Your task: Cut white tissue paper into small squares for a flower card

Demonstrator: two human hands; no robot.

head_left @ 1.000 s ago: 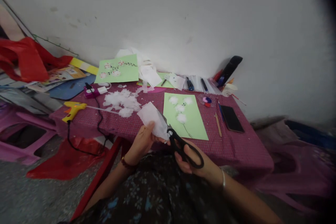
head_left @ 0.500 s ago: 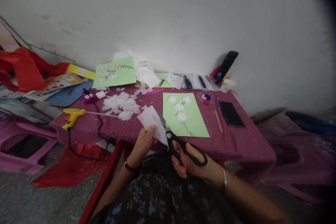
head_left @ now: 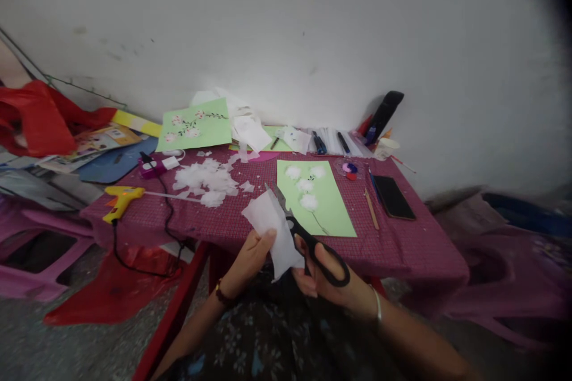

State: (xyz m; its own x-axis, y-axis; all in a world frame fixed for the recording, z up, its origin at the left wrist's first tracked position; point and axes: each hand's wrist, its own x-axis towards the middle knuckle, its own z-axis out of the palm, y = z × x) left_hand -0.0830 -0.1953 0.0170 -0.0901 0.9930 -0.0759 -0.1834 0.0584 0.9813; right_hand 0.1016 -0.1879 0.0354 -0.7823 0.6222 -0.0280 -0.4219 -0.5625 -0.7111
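My left hand (head_left: 252,253) pinches a piece of thin white paper (head_left: 270,220) above the table's front edge. In my right hand (head_left: 328,274) is a pair of black-handled scissors (head_left: 297,229), fingers through the loops. The blades point up and away, lying along the paper's right side; whether they are cutting into it I cannot tell. Just beyond the scissors lies a green sheet (head_left: 333,208) bearing several white fluffy flowers and a drawn stem. Left of it, a loose heap of white paper scraps (head_left: 205,178) is spread on the checked tablecloth.
A yellow glue gun (head_left: 123,199) lies at the table's left edge, its black cord hanging down. A green card with a blossom branch (head_left: 194,125) stands behind the scraps. On the right are a phone (head_left: 393,196), a wooden stick (head_left: 370,209) and pens (head_left: 319,143).
The paper has turned and shifted slightly right and down in my left hand. The scissors' blades have parted and now point more to the upper left, extending past the paper's edge.
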